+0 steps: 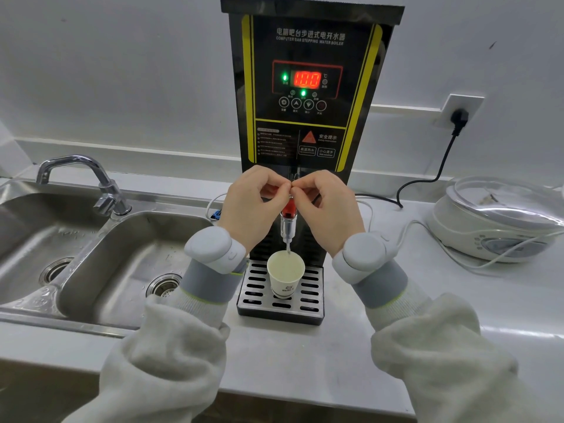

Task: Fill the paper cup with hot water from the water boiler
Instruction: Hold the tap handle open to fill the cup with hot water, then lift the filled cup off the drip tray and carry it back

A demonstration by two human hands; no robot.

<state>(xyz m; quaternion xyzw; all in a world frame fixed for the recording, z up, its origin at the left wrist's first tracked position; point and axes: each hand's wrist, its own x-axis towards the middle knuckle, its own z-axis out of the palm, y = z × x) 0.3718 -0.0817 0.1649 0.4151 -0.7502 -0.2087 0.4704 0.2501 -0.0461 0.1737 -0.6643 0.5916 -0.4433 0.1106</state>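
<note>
Head view shows that your left hand (254,206) and right hand (328,209) each pinch the tap lever (291,190) of the water boiler (308,87) in a narrow grip, so water runs into the paper cup (286,274) on the drip tray (314,297) directly below.

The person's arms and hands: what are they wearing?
Both hands, left hand and right hand, are bare, no gloves. Each wrist carries a rounded light-grey device on a wide grey band edged in yellow-green. The sleeves are loose, fuzzy and off-white, with ribbed cuffs.
</note>
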